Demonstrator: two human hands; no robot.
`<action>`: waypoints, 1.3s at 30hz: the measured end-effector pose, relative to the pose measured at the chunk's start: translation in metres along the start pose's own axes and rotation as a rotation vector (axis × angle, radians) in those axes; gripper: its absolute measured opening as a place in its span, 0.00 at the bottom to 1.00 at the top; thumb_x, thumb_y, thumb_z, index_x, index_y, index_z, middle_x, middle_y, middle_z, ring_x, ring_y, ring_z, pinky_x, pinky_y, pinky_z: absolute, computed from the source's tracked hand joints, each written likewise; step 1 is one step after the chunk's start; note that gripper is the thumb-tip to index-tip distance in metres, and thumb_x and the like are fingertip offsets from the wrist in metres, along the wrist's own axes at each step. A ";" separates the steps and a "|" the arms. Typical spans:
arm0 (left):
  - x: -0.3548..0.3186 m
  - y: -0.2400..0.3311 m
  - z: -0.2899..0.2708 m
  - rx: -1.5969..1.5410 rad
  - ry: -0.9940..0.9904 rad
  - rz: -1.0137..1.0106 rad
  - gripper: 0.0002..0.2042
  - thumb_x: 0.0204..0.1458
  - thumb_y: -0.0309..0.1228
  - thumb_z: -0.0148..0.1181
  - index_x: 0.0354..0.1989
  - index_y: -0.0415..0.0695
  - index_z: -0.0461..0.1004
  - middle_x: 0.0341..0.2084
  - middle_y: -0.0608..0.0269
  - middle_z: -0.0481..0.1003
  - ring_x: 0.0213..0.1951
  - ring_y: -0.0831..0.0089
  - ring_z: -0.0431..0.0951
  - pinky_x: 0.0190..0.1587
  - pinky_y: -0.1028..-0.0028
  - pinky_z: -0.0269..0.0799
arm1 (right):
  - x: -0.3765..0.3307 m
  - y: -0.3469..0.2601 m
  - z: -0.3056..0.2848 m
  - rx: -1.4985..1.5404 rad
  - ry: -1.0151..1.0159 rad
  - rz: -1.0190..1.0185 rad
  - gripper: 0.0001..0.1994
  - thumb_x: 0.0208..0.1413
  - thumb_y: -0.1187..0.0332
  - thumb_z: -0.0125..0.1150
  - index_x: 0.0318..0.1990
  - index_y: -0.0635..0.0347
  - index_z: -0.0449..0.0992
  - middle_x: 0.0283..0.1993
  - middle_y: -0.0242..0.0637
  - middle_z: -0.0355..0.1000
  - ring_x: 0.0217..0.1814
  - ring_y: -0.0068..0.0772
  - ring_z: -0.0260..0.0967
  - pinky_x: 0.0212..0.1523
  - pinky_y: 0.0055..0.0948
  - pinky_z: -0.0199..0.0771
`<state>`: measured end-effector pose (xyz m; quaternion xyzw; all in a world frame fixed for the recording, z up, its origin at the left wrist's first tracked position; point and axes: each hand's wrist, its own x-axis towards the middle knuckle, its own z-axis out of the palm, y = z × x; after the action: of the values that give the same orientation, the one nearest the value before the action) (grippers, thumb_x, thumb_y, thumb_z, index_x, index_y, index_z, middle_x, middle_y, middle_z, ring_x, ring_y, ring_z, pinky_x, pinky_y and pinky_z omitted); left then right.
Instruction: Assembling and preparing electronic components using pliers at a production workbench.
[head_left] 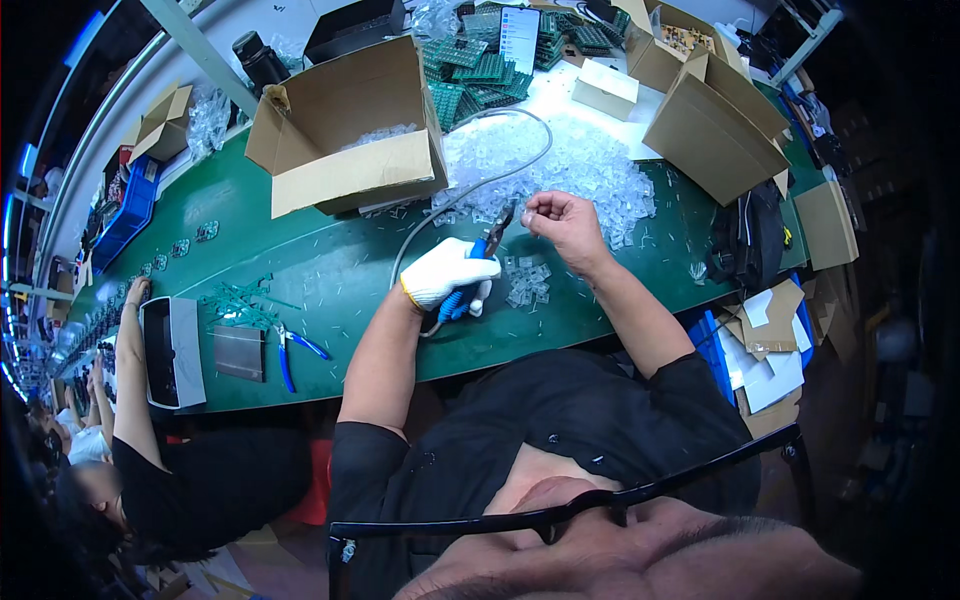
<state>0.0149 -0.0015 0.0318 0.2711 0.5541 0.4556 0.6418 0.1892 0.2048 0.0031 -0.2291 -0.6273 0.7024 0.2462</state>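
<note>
The left hand (440, 273), in a white glove, is closed around the blue-handled pliers (485, 247), just on the near side of the heap of clear plastic pieces (590, 165). The bare right hand (570, 228) has its fingers curled in beside the pliers' tips, at the heap's near edge; whether they pinch a piece is too small to tell. A small cluster of clear pieces (525, 282) lies between the hands, nearer the person than the heap. A grey cable (408, 240) loops from over the heap down past the gloved wrist.

Left of the heap stands an open cardboard box (360, 182) with more clear pieces inside. Behind the heap are stacked green circuit boards (480, 72), an upright phone (519, 42) and a small white box (603, 92). Right of it, another cardboard box (705, 140) leans, tilted, with a black bag (745, 242) below it. Well to the heap's left and nearer the person are green strips (243, 303), a second pair of blue-handled pliers (287, 362), a white tray (190, 362) and a co-worker in black (220, 480).
</note>
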 end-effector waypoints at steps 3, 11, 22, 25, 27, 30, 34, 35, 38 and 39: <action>0.006 -0.007 -0.013 -0.192 -0.009 0.052 0.15 0.62 0.38 0.73 0.45 0.37 0.82 0.28 0.58 0.80 0.27 0.68 0.81 0.33 0.65 0.82 | -0.008 0.007 -0.010 -0.112 -0.005 -0.007 0.10 0.62 0.75 0.75 0.49 0.68 0.86 0.42 0.29 0.82 0.41 0.18 0.77 0.45 0.24 0.80; 0.007 -0.012 -0.018 -0.130 -0.071 0.045 0.16 0.63 0.40 0.72 0.49 0.39 0.84 0.31 0.59 0.84 0.29 0.67 0.86 0.33 0.68 0.82 | -0.054 -0.001 -0.021 -0.706 -0.104 -0.083 0.14 0.60 0.66 0.76 0.50 0.62 0.86 0.42 0.45 0.81 0.43 0.41 0.83 0.48 0.39 0.82; 0.007 -0.013 -0.015 -0.132 -0.068 0.027 0.18 0.61 0.41 0.73 0.50 0.39 0.84 0.32 0.59 0.84 0.31 0.68 0.86 0.36 0.67 0.82 | -0.012 0.010 -0.036 -1.123 0.063 -0.392 0.13 0.61 0.72 0.71 0.52 0.60 0.84 0.48 0.48 0.84 0.50 0.56 0.82 0.53 0.49 0.83; 0.004 -0.007 -0.012 -0.162 -0.061 0.005 0.16 0.60 0.37 0.74 0.48 0.38 0.82 0.32 0.59 0.81 0.33 0.67 0.82 0.40 0.65 0.83 | -0.007 0.011 -0.034 -1.160 0.042 -0.373 0.13 0.61 0.72 0.71 0.53 0.59 0.84 0.49 0.47 0.83 0.50 0.57 0.82 0.53 0.49 0.83; 0.004 -0.007 -0.011 -0.167 -0.065 0.005 0.17 0.60 0.37 0.74 0.48 0.38 0.82 0.32 0.59 0.81 0.33 0.67 0.82 0.40 0.65 0.83 | -0.007 0.009 -0.032 -1.162 0.030 -0.369 0.13 0.61 0.73 0.70 0.53 0.59 0.84 0.49 0.47 0.82 0.50 0.57 0.82 0.53 0.49 0.83; 0.002 -0.007 -0.013 -0.168 -0.069 -0.003 0.17 0.59 0.38 0.75 0.49 0.38 0.82 0.33 0.59 0.81 0.33 0.67 0.82 0.40 0.65 0.83 | -0.016 0.004 -0.028 -1.128 -0.030 -0.365 0.13 0.62 0.73 0.70 0.54 0.59 0.83 0.50 0.46 0.80 0.49 0.57 0.81 0.54 0.48 0.83; 0.007 -0.015 -0.020 -0.153 -0.117 0.028 0.20 0.62 0.42 0.73 0.51 0.38 0.83 0.33 0.58 0.85 0.31 0.67 0.87 0.36 0.68 0.83 | -0.016 -0.003 -0.024 -0.834 -0.021 -0.404 0.14 0.64 0.77 0.67 0.55 0.61 0.83 0.50 0.45 0.78 0.45 0.48 0.82 0.49 0.41 0.84; 0.007 -0.017 -0.021 -0.152 -0.114 0.029 0.20 0.62 0.42 0.73 0.51 0.38 0.83 0.33 0.58 0.85 0.31 0.67 0.87 0.36 0.68 0.83 | -0.015 -0.004 -0.023 -0.674 -0.018 -0.311 0.14 0.64 0.77 0.65 0.56 0.61 0.82 0.51 0.44 0.78 0.44 0.44 0.82 0.47 0.39 0.84; 0.006 -0.014 -0.019 -0.155 -0.119 0.004 0.20 0.62 0.42 0.73 0.51 0.37 0.83 0.33 0.57 0.85 0.30 0.66 0.87 0.36 0.68 0.85 | -0.010 -0.015 -0.012 -0.541 0.080 -0.257 0.12 0.63 0.76 0.64 0.53 0.62 0.83 0.45 0.47 0.80 0.46 0.51 0.81 0.51 0.42 0.83; 0.005 -0.015 -0.019 -0.173 -0.116 0.010 0.20 0.63 0.42 0.73 0.51 0.37 0.83 0.32 0.56 0.85 0.30 0.66 0.88 0.36 0.68 0.85 | -0.009 -0.018 -0.011 -0.539 0.077 -0.259 0.12 0.63 0.76 0.64 0.53 0.62 0.83 0.45 0.47 0.80 0.46 0.51 0.81 0.51 0.42 0.83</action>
<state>0.0009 -0.0060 0.0124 0.2430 0.4734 0.4885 0.6915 0.2041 0.2089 0.0196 -0.2308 -0.8053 0.4642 0.2875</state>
